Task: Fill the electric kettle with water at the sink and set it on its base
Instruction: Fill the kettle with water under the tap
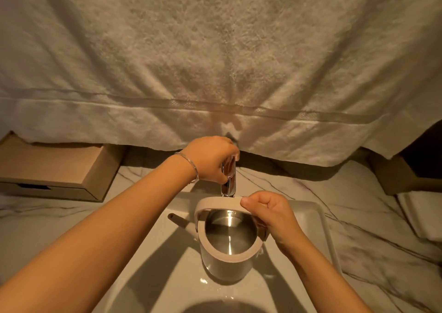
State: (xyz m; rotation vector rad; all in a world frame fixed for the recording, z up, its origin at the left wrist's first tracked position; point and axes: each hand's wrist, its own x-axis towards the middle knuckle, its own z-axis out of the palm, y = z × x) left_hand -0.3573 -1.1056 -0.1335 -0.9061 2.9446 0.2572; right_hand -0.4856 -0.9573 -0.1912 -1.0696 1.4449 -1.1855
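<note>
A cream electric kettle [222, 265] with its lid off hangs over the white sink [308, 212], its steel inside showing and its spout pointing left. My right hand [267, 214] is closed around the kettle's top handle. The chrome tap [228, 186] stands just behind the kettle's rim. My left hand [211, 158], with a thin bracelet on the wrist, grips the tap's lever from above. I cannot tell whether water is running. The kettle's base is not in view.
A large pale towel [215, 61] hangs across the wall behind the tap. A brown cardboard box [55, 171] sits on the marble counter at the left. Folded white cloth [421, 214] lies at the right edge.
</note>
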